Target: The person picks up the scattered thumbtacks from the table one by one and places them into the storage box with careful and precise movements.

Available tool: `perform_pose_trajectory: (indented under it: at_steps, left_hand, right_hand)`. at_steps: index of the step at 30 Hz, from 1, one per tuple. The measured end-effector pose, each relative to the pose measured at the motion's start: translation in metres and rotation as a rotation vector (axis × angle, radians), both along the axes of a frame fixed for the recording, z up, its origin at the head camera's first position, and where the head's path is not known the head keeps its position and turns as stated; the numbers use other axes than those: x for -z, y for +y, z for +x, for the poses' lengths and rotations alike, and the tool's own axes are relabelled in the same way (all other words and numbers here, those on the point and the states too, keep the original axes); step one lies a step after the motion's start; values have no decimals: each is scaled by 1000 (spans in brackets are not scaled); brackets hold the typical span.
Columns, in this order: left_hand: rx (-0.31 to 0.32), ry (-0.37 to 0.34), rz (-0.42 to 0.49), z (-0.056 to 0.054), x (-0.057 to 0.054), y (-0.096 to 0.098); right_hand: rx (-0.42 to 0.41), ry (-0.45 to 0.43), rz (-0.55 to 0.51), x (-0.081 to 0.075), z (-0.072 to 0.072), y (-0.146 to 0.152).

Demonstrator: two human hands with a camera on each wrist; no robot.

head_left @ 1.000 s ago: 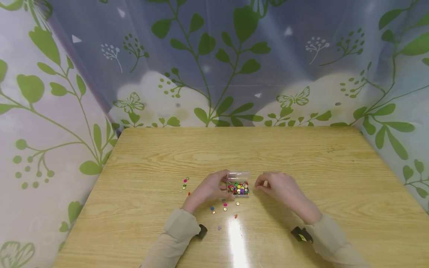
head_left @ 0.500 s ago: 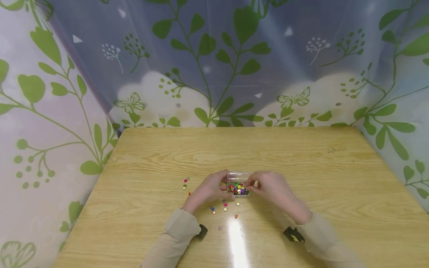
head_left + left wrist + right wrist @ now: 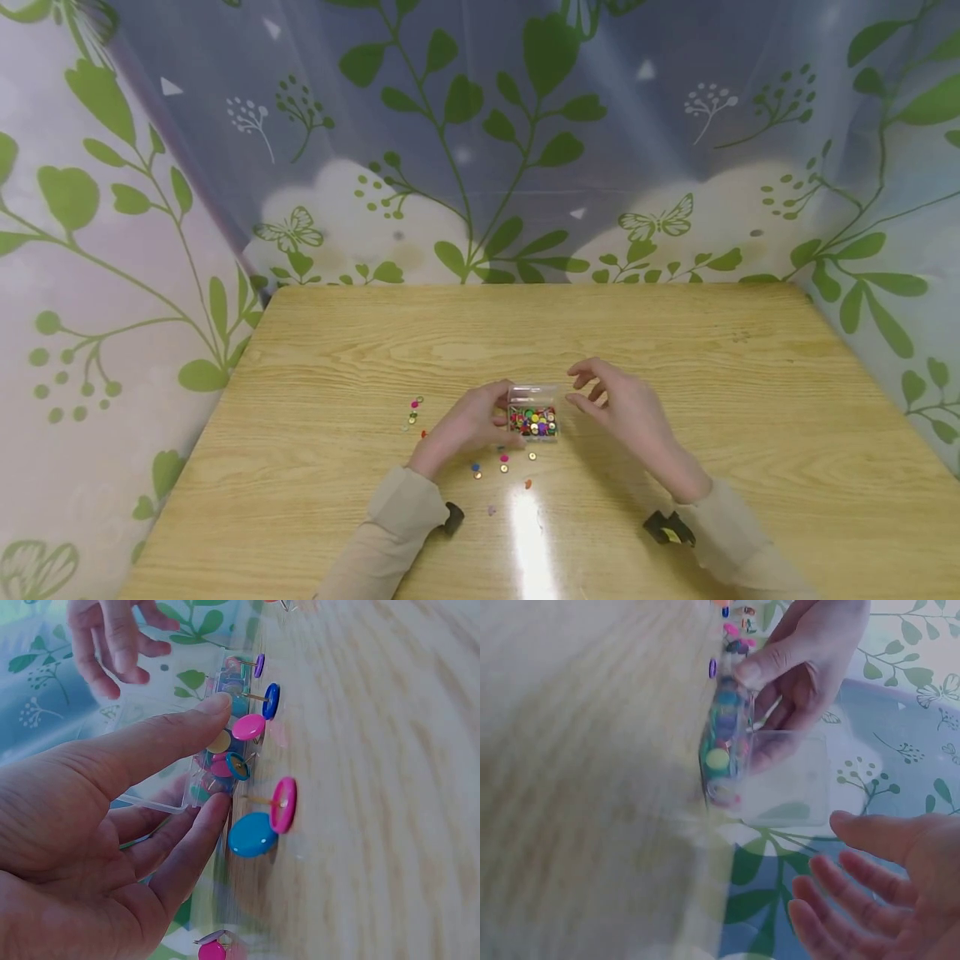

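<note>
One box (image 3: pixel 542 438); between left fingers (image 3: pixel 193 851)

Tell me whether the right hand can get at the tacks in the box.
Likely yes: the lid is open, the tacks lie exposed, the left hand holds the box at its left end, and the side toward the empty right hand looks free.

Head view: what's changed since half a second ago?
The right hand has drawn back rightward from the open clear box, its pinched fingers now spread; whether it let go of anything isn't visible. The left hand, box and loose pins stayed put.
</note>
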State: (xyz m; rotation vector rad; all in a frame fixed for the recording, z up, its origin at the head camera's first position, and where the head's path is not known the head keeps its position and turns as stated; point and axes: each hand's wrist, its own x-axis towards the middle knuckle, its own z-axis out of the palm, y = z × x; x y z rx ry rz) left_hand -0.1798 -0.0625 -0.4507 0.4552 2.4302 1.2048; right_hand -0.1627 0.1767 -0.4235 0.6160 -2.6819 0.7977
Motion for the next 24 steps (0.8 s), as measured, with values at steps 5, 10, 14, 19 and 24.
perform_pose_trajectory:
  at_steps: [5, 10, 14, 19, 24]
  left_hand:
    - [-1, -4, 7, 1, -2, 0]
    - [4, 2, 15, 1, -1, 0]
    - [5, 5, 17, 0, 0, 1]
    - [2, 10, 17, 0, 1, 0]
    - [2, 9, 16, 0, 0, 0]
  right_hand:
    - [-53, -124, -41, 10, 0, -4]
    - [-126, -238, -61, 19, 2, -8]
    - [-170, -319, -104, 25, 0, -9]
    - [-202, -428, -177, 32, -7, -9]
    - [-196, -530, -237, 39, -13, -9]
